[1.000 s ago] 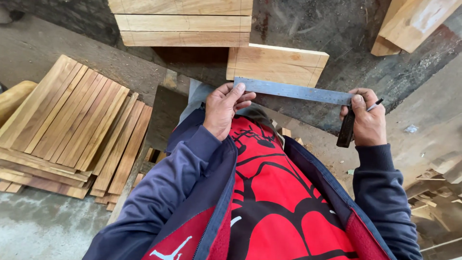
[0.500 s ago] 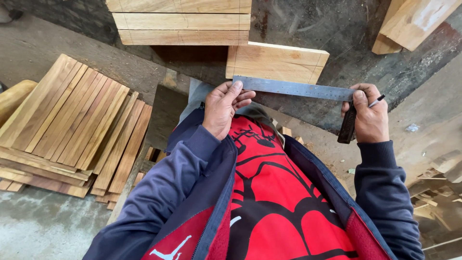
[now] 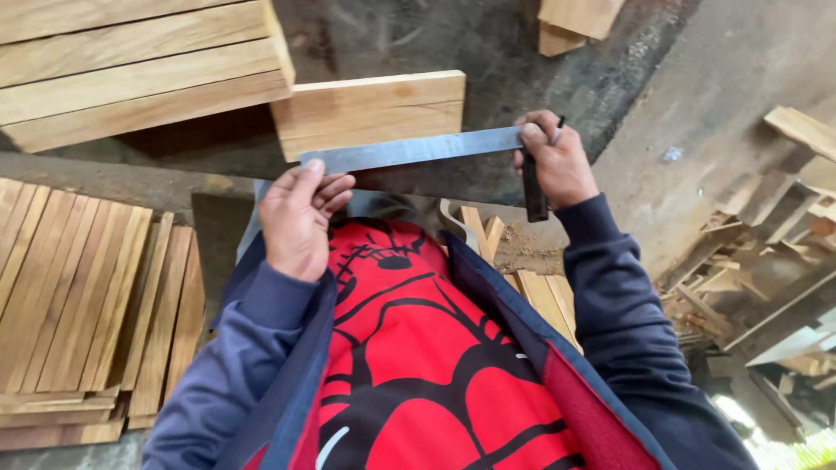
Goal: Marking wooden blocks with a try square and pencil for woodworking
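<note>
Gripping one steel square, left hand pinches its blade, right hand clamps the handle, perhaps a pencil too.

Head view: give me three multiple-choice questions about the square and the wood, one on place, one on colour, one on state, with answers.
1. Where does the stack of slats lie?
A. On the person's left
B. On the person's right
C. On the board

2. What colour is the square's handle?
A. Red
B. Yellow
C. Dark

3. How is the square held?
A. By one hand
B. By both hands
C. By neither hand

Answers:
1. A, the slats lie on the floor beside the left sleeve.
2. C, the handle below the right hand looks near black.
3. B, the left hand pinches the blade's end and the right hand grips the handle end, in front of the board.
</note>
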